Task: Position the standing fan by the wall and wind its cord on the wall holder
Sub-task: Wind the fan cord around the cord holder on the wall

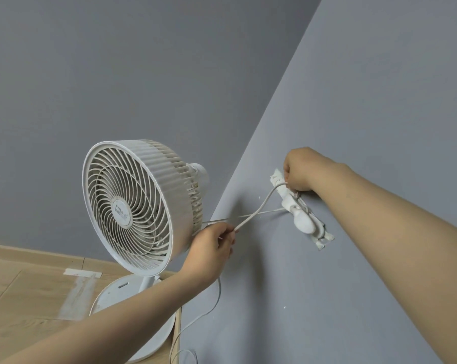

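A white standing fan (132, 206) stands in the room corner on its round base (117, 292), its grille facing left. Its white cord (259, 206) runs from my left hand (214, 248), which pinches it beside the fan, up to the white wall holder (302, 214) on the grey right-hand wall. My right hand (301, 169) is closed on the cord at the holder's upper end. A second cord strand crosses from the fan's back to the holder. Slack cord hangs down to the floor under my left arm.
Two grey walls (380, 101) meet in a corner just behind the fan. The floor (17, 298) is light wood with a strip of pale tape (77, 287) on it. A loop of cord lies by the skirting at the bottom.
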Available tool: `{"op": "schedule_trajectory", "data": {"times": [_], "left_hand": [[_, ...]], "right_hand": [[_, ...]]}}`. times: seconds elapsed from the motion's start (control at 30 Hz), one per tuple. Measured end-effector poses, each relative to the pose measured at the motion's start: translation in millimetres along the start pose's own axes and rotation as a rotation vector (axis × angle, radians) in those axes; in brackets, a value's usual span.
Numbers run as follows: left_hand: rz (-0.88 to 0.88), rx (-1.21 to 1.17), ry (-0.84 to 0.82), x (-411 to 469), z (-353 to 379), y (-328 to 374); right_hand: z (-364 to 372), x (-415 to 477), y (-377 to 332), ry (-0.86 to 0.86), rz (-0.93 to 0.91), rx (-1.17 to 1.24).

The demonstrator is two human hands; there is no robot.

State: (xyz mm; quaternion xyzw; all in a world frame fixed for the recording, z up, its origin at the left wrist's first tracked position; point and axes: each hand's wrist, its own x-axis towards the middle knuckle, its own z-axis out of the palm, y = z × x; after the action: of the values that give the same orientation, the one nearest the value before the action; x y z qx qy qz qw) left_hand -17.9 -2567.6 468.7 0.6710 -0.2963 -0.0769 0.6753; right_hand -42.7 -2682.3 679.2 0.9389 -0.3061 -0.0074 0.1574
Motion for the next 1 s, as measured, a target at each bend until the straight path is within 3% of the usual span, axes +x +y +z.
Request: {"op": "schedule_trajectory", "data": {"times": [0.43, 0.7, 1.0], "left_hand": [[0.0, -0.072, 0.014, -11.1, -8.3, 32.3], [0.02, -0.04, -0.018, -15.4, -9.8, 40.6], [0.075, -0.033, -0.063, -22.7, -11.9, 45.7]], "right_hand": [[-13.0, -52.5, 17.9, 0.084, 0.182, 0.209], [-1.9, -110.3, 18.8, 0.24, 0.138, 0.407], [26.8, -152.8, 12.7, 0.223, 0.233, 0.589]]}}
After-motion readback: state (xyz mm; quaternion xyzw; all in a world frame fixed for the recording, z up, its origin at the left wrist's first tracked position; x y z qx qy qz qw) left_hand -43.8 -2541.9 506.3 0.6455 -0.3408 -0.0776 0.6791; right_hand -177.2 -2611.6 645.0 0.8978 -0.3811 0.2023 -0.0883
